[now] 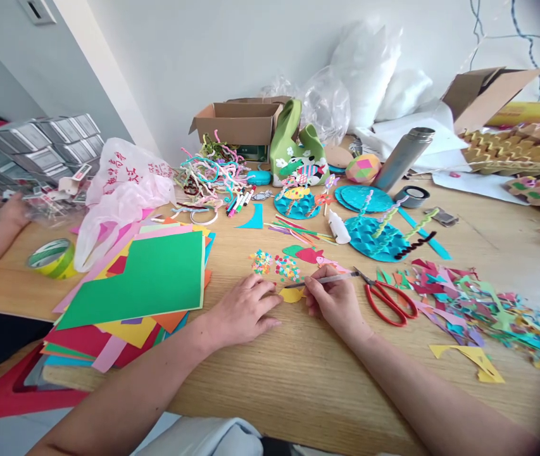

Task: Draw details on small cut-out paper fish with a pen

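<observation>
My right hand grips a slim pen, its dark tip over a small yellow paper piece on the table. My left hand lies with fingers apart just left of that piece, fingertips close to its edge; whether they touch it I cannot tell. Behind the yellow piece are two heaps of coloured paper dots and a few fish-shaped paper cutouts. Beside my right hand rest red-handled scissors, their blades towards the pen's end.
Coloured paper is stacked on the left, near yellow tape and a co-worker's hands. Paper scraps spread on the right. Behind are pipe cleaners, blue discs, a green bag and a metal flask.
</observation>
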A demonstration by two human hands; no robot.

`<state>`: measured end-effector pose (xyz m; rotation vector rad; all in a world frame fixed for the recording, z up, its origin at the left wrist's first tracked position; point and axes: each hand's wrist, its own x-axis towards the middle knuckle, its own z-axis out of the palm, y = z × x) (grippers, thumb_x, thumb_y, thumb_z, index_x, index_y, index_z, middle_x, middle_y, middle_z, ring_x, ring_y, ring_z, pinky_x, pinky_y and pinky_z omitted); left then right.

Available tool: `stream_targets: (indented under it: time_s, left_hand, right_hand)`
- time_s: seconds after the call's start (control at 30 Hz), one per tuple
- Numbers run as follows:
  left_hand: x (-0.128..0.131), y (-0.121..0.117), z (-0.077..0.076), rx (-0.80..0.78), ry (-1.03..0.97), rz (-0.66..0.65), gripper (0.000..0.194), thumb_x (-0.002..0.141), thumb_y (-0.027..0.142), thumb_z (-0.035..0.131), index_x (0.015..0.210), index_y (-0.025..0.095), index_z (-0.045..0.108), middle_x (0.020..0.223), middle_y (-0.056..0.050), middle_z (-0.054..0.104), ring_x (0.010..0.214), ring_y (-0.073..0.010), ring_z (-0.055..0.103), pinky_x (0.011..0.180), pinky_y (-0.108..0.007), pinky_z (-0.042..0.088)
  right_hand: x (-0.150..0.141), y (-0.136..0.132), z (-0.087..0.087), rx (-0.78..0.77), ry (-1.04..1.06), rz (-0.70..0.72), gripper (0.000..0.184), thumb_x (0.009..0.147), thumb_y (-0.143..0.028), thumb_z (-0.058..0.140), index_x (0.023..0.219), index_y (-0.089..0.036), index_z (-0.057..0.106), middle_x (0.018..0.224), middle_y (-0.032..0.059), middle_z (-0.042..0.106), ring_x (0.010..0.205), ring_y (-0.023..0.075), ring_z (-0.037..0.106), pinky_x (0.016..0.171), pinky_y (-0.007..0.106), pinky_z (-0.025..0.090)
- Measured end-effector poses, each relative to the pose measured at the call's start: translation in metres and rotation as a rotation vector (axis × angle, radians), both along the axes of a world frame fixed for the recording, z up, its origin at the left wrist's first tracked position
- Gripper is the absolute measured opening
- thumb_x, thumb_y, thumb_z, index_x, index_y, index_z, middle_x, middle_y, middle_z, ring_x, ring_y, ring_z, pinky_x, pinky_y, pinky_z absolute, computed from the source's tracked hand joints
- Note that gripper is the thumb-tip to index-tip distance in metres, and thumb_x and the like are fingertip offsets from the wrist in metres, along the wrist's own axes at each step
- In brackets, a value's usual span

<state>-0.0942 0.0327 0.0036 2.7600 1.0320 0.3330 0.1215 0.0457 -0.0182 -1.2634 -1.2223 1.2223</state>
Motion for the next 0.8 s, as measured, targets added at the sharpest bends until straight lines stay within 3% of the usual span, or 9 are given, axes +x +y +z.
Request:
stream_targets:
  time_s: [0.17, 0.27, 0.53, 0.8]
  left_hand:
    - [-0.004, 0.004, -0.003, 0.014, 0.003, -0.033, 0.038, 0.091, 0.038, 0.065, 0.125, 0.019, 0.063, 0.128, -0.009, 0.062, 0.121, -0.0264, 0.048, 0.107, -0.044, 0.043]
    - [-0.007, 0.007, -0.003, 0.030, 0.004, -0.064, 0.037, 0.092, 0.038, 0.065, 0.122, 0.018, 0.065, 0.128, -0.008, 0.063, 0.119, -0.0269, 0.047, 0.106, -0.044, 0.043]
    - [-0.011, 0.011, 0.000, 0.021, -0.012, -0.096, 0.032, 0.092, 0.036, 0.064, 0.120, 0.020, 0.066, 0.127, -0.007, 0.064, 0.121, -0.0257, 0.047, 0.106, -0.043, 0.043]
    - [-0.012, 0.010, 0.000, 0.039, -0.014, -0.097, 0.031, 0.091, 0.034, 0.066, 0.118, 0.018, 0.066, 0.128, -0.007, 0.063, 0.123, -0.0263, 0.045, 0.108, -0.042, 0.041]
  right_hand:
    - [0.003, -0.004, 0.006, 0.118, 0.015, -0.101, 0.033, 0.082, -0.049, 0.068, 0.070, -0.025, 0.048, 0.052, -0.0022, 0.059, 0.038, 0.0149, 0.053, 0.036, 0.028, 0.046]
    - [0.003, -0.005, 0.010, 0.147, 0.003, -0.082, 0.031, 0.082, -0.046, 0.069, 0.070, -0.025, 0.050, 0.052, -0.0012, 0.060, 0.041, 0.0156, 0.056, 0.041, 0.029, 0.048]
    - [-0.001, 0.001, 0.006, 0.018, -0.037, 0.059, 0.036, 0.075, -0.053, 0.072, 0.069, -0.025, 0.050, 0.049, -0.0021, 0.058, 0.036, 0.0156, 0.053, 0.034, 0.027, 0.044]
    - [-0.003, 0.003, 0.003, -0.029, -0.014, 0.090, 0.036, 0.074, -0.051, 0.073, 0.070, -0.024, 0.050, 0.049, -0.0034, 0.058, 0.036, 0.0131, 0.053, 0.032, 0.024, 0.045]
